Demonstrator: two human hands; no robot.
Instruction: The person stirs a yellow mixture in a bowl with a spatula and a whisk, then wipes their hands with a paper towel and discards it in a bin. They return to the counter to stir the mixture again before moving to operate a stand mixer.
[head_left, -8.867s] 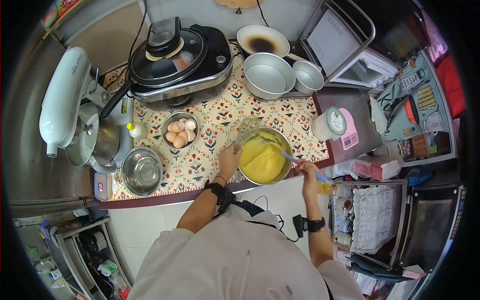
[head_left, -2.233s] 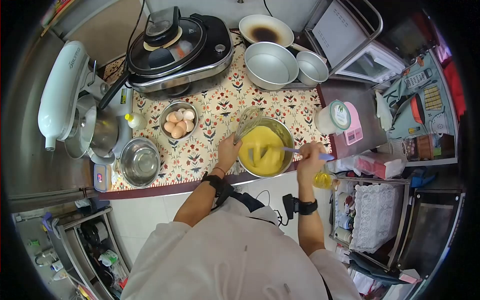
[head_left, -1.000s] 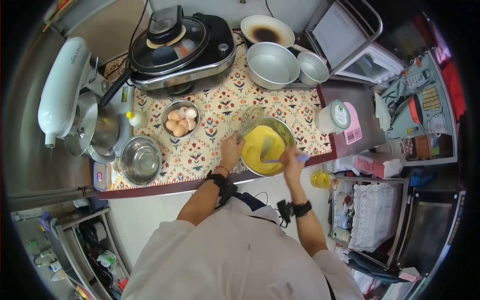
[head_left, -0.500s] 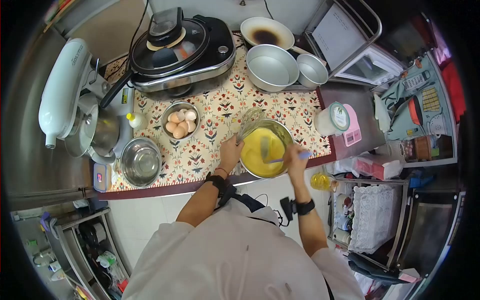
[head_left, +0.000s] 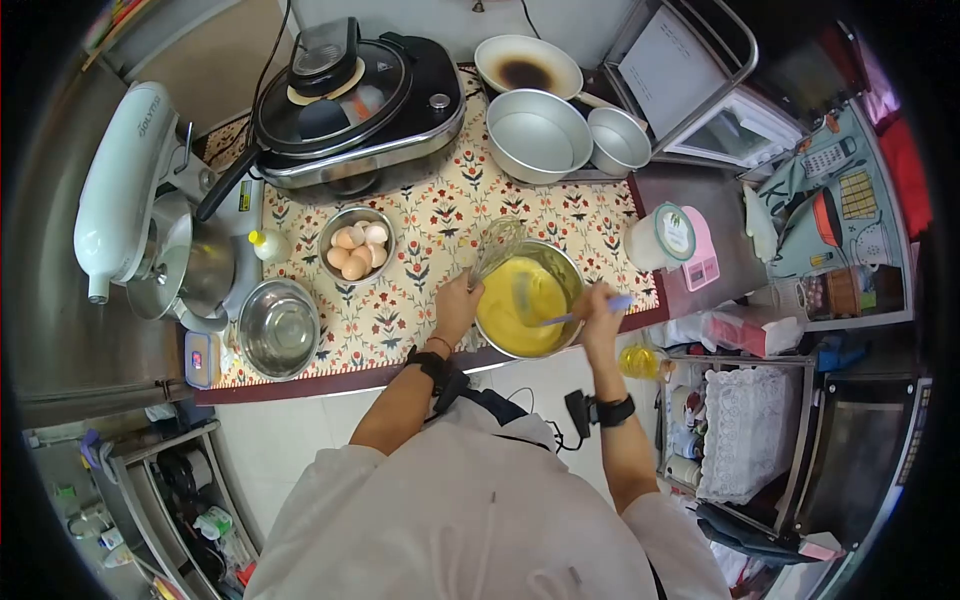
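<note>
At centre frame, near the front edge of the tabletop:

- Right hand (head_left: 600, 306): grip closed around the blue handle of a spatula (head_left: 570, 316). The blade end is down in the yellow batter (head_left: 515, 305).
- Left hand (head_left: 457, 303): grip clasped on the left rim of the mixing bowl (head_left: 568, 268). Whether it also pins the whisk handle cannot be told.
- Mixing bowl: steel, standing on the floral cloth (head_left: 432, 215) between the two hands and holding the batter.
- Whisk (head_left: 497, 248): wire head tilted up over the bowl's upper-left rim, just above the left hand.
- Left of centre: a small steel bowl of eggs (head_left: 393, 240). An empty steel bowl (head_left: 278, 328) sits below it, near the cloth's corner.
- Far left: white stand mixer (head_left: 125, 185).
- Top of frame: black lidded cooker (head_left: 350, 95), a pan with dark residue (head_left: 527, 65), and two round cake tins (head_left: 538, 135) (head_left: 618, 140) side by side.
- Right of the mixing bowl: a lidded tub (head_left: 660, 238) touching a pink scale (head_left: 702, 262).
</note>
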